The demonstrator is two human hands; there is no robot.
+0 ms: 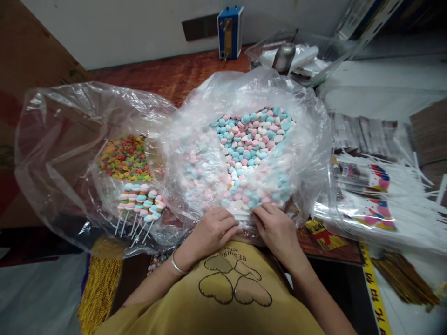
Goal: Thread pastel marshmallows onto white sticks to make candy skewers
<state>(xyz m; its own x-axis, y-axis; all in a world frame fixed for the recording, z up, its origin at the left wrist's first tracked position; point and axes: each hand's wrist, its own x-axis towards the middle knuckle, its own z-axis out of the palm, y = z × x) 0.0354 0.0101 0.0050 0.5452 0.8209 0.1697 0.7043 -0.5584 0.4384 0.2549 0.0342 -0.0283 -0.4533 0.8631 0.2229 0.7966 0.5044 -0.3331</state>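
Note:
In front of my body a large clear plastic bag (pixel 307 158) lies spread open, filled with blue, pink and white candies (pixel 246 139). At its near edge, a few thin white sticks (pixel 242 215) run crosswise between my hands. My left hand (pixel 214 226) has curled fingers at the left end of the sticks. Around their right end, my right hand (pixel 275 230) is closed, thumb and fingertips together. To the left, several finished candy skewers (pixel 141 202) lie on plastic, beside a heap of small red, yellow and green ring candies (pixel 125 158).
A blue box-shaped device (pixel 230 32) stands by the wall. Behind the bag, a clear tub (pixel 314 58) holds a metal cup. Printed packets (pixel 370 216) and white sticks lie at right. Gold twist ties (pixel 407 281) and gold fringe (pixel 99 288) are nearer.

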